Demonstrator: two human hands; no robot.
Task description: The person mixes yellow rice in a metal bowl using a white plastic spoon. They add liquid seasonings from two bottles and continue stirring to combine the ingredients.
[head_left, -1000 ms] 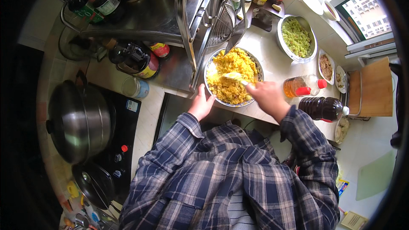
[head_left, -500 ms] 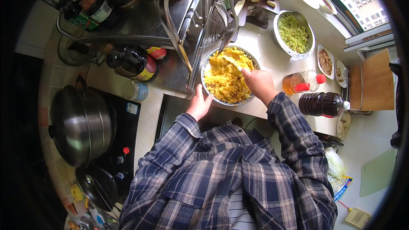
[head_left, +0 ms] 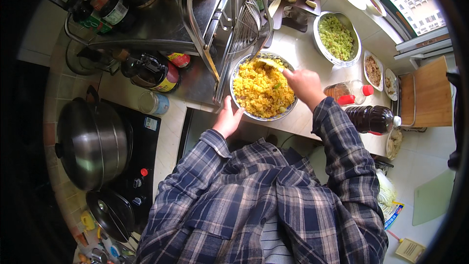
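A patterned bowl full of crumbly yellow food, which looks like fried rice or scrambled egg, stands near the counter's front edge. My left hand grips its near left rim, thumb and fingers at the edge. In my right hand is a pale spoon, its head at the far side of the food; the handle is hidden in my closed fingers. Right of the bowl lie a clear bottle of amber liquid and a dark bottle, both beside my right forearm.
A bowl of chopped green food and small dishes of food stand at the far right. A metal rack with hanging utensils rises just left of the bowl. Farther left are a jar and a large lidded pot on the stove.
My right hand has moved slightly right, and the spoon has swung toward the bowl's far rim. The yellow food has been turned over. My left hand stays at the rim.
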